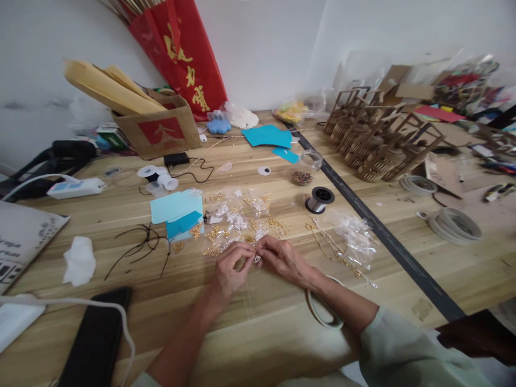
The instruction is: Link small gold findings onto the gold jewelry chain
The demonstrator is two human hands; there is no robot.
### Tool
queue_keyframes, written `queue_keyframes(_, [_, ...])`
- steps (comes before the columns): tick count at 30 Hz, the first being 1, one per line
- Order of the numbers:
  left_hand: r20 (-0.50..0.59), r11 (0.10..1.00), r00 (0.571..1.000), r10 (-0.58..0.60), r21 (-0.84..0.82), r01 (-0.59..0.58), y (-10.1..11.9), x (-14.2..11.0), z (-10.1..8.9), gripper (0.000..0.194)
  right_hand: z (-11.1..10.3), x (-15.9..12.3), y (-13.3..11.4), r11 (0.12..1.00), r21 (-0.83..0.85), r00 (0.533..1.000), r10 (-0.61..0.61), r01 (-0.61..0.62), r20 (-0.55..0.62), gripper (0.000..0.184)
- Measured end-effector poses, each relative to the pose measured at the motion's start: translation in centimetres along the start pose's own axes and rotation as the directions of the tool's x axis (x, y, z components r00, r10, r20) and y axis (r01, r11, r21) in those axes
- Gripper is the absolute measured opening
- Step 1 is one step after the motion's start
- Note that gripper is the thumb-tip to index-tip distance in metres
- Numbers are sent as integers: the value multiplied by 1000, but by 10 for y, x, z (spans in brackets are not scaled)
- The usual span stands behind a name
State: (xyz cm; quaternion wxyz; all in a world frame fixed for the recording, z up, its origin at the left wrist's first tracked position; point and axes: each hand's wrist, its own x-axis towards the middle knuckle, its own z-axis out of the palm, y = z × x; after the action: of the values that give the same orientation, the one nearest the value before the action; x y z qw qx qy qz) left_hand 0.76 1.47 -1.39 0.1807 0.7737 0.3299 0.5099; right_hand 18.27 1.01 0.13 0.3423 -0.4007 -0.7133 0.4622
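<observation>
- In my head view, the left hand (234, 267) is over the near middle of the desk (161, 306), thumb and forefinger tips together; what lies between them is too small for me to tell.
- I see the right hand (284, 259) meeting it from the right, its fingers clamped on a small silvery piece (257, 259), which shows just below where the two hands touch.
- Just beyond the hands, I have gold beads (212, 234) and silvery beads (237, 221) spread in heaps, some in or on clear plastic.
- To the left of those heaps lies a light blue card (171, 208), with black cords (141, 242) loosely tangled nearer.
- On the right I make out chains (322, 231) stretched out beside a crumpled clear bag (357, 242).
- Farther off, a wire spool (317, 204) stands upright, and behind it is a jar (304, 174) with beads at the bottom.
- A long dark strip (363, 215) crosses the right side, with brown lantern-shaped pieces (365, 142) at its far right.
</observation>
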Motion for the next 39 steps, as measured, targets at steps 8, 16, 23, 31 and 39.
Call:
queue_keyframes(8, [31,935,947,-319,-152,320,1,-1,-3,9,-1,1,6,1000,17,999,-4,4,-37,12])
queue_keyframes(16, [98,818,865,-492,-287,498,2,2,-5,9,1,0,8,1000,21,999,-11,13,-48,12])
queue_keyframes(23, [154,802,860,-487,-311,510,-1,0,-3,8,0,-1,5,995,-90,998,-56,53,-39,10])
queue_keyframes(31, [215,787,844,-491,-307,535,1,0,-3,9,-1,1,1,943,-268,977,-211,198,-18,11])
queue_keyframes(39, [328,623,709,-624,-339,705,-2,1,-2,14,2,-1,2,913,-340,969,-247,227,-16,11])
